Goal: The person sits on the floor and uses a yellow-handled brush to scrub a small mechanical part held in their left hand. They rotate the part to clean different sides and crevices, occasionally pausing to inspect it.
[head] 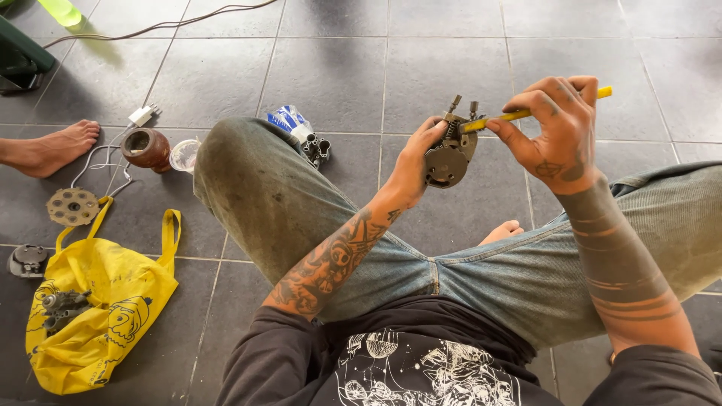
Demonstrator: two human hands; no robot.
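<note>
I sit cross-legged on a grey tiled floor in worn jeans. My left hand point(416, 162) holds up a small grey metal engine part point(449, 154) with a round face and two short studs on top. My right hand point(555, 129) pinches a thin yellow-handled tool point(519, 114), whose tip touches the top of the part. Both hands hover above my knees, in front of my chest.
A yellow bag point(105, 316) with metal parts on it lies at the left. Nearby are a perforated round disc point(72, 206), a brown cylinder point(147, 149), a clear cup point(184, 155), a white plug and cable point(141, 115), a blue-and-white packet point(288, 120) and another person's bare foot point(53, 146).
</note>
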